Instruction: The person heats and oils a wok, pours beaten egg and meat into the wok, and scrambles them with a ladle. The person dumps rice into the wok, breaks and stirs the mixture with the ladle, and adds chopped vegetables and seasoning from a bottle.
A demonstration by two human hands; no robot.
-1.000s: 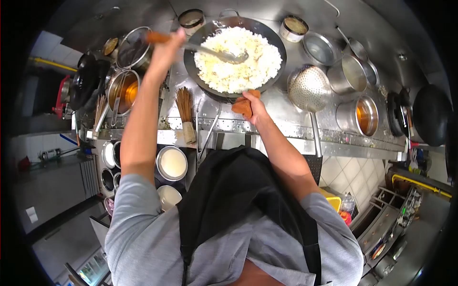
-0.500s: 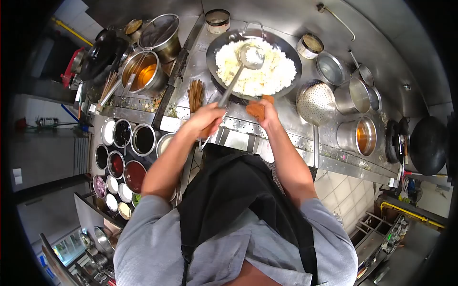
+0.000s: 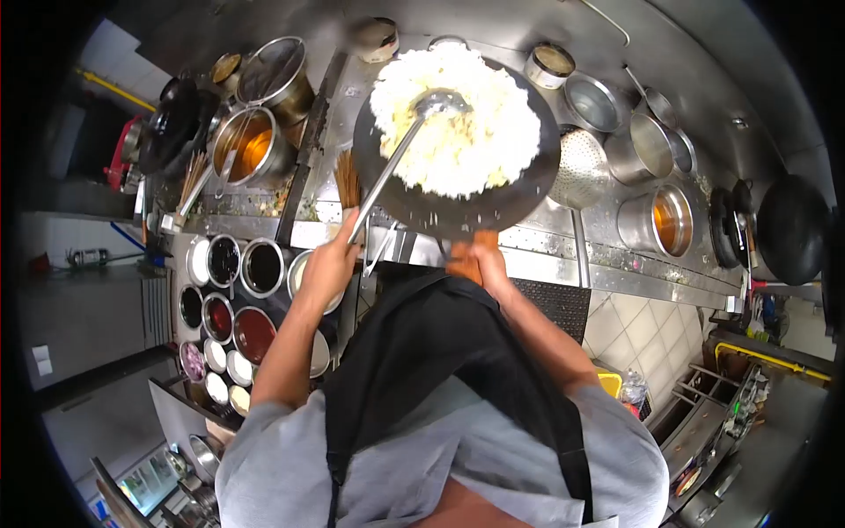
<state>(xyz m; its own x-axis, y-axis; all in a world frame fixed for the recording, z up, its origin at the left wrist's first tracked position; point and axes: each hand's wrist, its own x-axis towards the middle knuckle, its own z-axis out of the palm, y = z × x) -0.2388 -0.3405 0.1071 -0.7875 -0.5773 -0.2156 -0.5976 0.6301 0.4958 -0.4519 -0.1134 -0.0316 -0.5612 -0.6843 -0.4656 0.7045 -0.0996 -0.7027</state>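
A large dark wok (image 3: pixel 519 198) holds a heap of white fried rice (image 3: pixel 493 114) with yellowish bits. My right hand (image 3: pixel 489 266) is closed at the near rim, with an orange-brown cloth (image 3: pixel 465 264) between it and the wok. The wok seems tilted, with the rice massed toward the far side and loose grains on the near wall. My left hand (image 3: pixel 331 268) is wrapped round the long metal handle of a ladle (image 3: pixel 387 172). The ladle's bowl rests in the rice, partly hidden by it.
Right of the wok lie a perforated strainer (image 3: pixel 581 167) and a steel pot with amber liquid (image 3: pixel 673 224). Another pot of amber liquid (image 3: pixel 255 150) stands at left, near a bamboo brush (image 3: pixel 347 180). Several sauce and ingredient containers (image 3: pixel 255 330) sit below left.
The wok has come closer to my body and tilted, with the rice spread higher. My right hand moved down with it. The ladle's bowl shifted left, and my left hand moved lower and left.
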